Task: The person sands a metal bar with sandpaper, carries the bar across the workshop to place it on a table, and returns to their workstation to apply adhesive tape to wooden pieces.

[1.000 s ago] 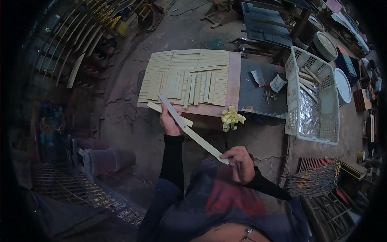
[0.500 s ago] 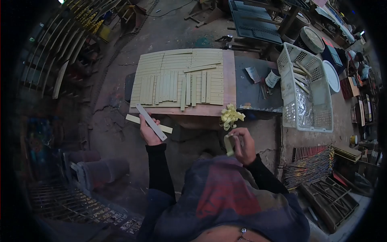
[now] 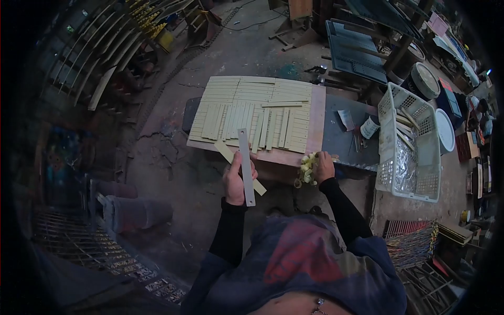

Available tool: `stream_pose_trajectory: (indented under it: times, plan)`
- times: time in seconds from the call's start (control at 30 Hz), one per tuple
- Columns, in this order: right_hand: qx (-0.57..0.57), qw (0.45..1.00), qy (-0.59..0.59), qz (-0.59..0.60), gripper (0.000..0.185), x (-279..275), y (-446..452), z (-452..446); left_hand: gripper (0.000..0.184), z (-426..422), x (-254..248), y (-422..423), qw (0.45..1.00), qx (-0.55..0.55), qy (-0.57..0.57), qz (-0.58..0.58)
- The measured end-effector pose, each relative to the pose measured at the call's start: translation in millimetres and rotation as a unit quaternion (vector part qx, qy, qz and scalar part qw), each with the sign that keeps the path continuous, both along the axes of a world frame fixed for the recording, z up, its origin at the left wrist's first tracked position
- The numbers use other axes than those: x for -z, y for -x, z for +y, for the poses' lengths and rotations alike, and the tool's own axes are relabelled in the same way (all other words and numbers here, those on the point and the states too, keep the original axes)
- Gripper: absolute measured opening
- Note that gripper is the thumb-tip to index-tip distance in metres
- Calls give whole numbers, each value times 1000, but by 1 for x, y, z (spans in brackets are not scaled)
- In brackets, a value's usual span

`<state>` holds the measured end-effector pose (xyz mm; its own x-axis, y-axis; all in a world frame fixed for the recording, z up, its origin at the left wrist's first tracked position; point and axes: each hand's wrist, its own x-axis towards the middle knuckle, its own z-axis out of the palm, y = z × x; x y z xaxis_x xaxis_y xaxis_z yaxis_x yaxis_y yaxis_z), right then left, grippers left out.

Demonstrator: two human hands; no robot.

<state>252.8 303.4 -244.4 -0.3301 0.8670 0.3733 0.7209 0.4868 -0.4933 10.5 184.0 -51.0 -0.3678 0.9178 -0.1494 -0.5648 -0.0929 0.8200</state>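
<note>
My left hand (image 3: 235,181) is closed around a grey flat metal strip (image 3: 246,168) with a hole near each end, held nearly upright. A pale yellow strip (image 3: 224,151) crosses behind it, slanting, also in this hand. My right hand (image 3: 324,167) is at the table's front right corner, fingers bent against a bunch of curled pale yellow strips (image 3: 306,170) hanging over the edge; its fingertips are partly hidden. Ahead, rows of pale yellow slats with small holes (image 3: 252,92) cover the board (image 3: 316,118), with several loose ones lying crosswise on top.
Right of the board is a dark tabletop (image 3: 338,149) with a white cup (image 3: 369,127) and a scraper-like piece (image 3: 346,120). A white plastic crate (image 3: 386,157) holds strips and clear plastic. Racks of long slats (image 3: 102,86) stand at the left.
My right hand has moved up and forward with a curled strip to the bunch at the table edge. My left hand has turned the metal strip more upright; the whole view has shifted.
</note>
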Motion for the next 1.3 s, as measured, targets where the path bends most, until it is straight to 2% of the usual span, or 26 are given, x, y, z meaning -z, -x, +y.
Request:
stream_pose_trajectory:
  times: [0.03, 0.07, 0.2, 0.27, 0.43, 0.5, 0.53, 0.57, 0.6, 0.67, 0.73, 0.77, 0.8, 0.87, 0.9, 0.93, 1.0, 1.07, 1.13, 1.17, 1.23, 1.3]
  plan:
    - [14, 999, 29, -27, 43, 1, -1, 3, 43, -1, 3, -4, 1000, 1, -7, -8]
    - [18, 999, 24, -27, 43, 0, -3, 4, 43, -2, 5, -8, 1000, 5, -11, -8]
    - [45, 998, 35, -1, 66, -23, -6, 3, 39, 5, 12, -27, 999, 29, 7, -23]
    - [58, 994, 90, -30, 64, -17, -6, 8, 38, 11, 16, -39, 999, 48, 12, -20]
    - [30, 999, 17, -30, 49, -50, -14, 10, 36, 23, 23, -83, 994, 81, 63, 42]
    - [-16, 981, 146, 125, 27, -75, -20, 1, 32, 27, 30, -92, 990, 104, 84, 52]
    - [-4, 981, 146, 128, 27, -89, -26, -9, 32, 27, 36, -96, 988, 115, 85, 54]
    - [-89, 890, 349, 280, 24, -104, -31, -23, 30, 29, 42, -103, 986, 107, 105, 73]
    - [-169, 728, 522, 411, 23, -118, -36, -37, 28, 31, 49, -112, 983, 97, 125, 90]
    - [-157, 692, 549, 441, 21, -139, -42, -68, 24, 31, 65, -133, 987, 114, 95, 55]
    - [-152, 759, 475, 418, 19, -120, -49, -83, 23, 25, 77, -146, 957, 192, 116, 182]
    - [-129, 740, 485, 448, 17, -115, -54, -89, 24, 24, 89, -153, 950, 186, 99, 230]
    - [-126, 740, 483, 450, 17, -113, -60, -92, 24, 24, 87, -155, 949, 189, 97, 231]
    - [-19, 717, 488, 497, 17, -106, -73, -95, 28, 22, 76, -156, 934, 223, 165, 223]
    - [7, 759, 450, 470, 17, -101, -90, -85, 36, 22, 68, -153, 934, 244, 189, 181]
    - [51, 758, 425, 493, 17, -104, -108, -71, 36, 22, 66, -148, 933, 247, 188, 182]
    - [110, 781, 322, 524, 19, -131, -148, -28, 44, 21, 63, -133, 951, 247, 174, 74]
    - [131, 748, 255, 599, 24, -156, -191, 21, 42, 18, 56, -124, 947, 267, 168, 61]
    - [125, 664, 202, 709, 29, -186, -211, 54, 37, 12, 46, -117, 947, 285, 151, -7]
    - [122, 664, 204, 709, 29, -183, -208, 52, 35, 10, 43, -115, 944, 299, 131, -39]
    - [183, 710, 153, 663, 33, -179, -186, 47, 37, 5, 28, -112, 943, 304, 109, -83]
    - [114, 727, 250, 629, 28, -177, -136, 15, 40, -4, 18, -110, 934, 311, 96, -149]
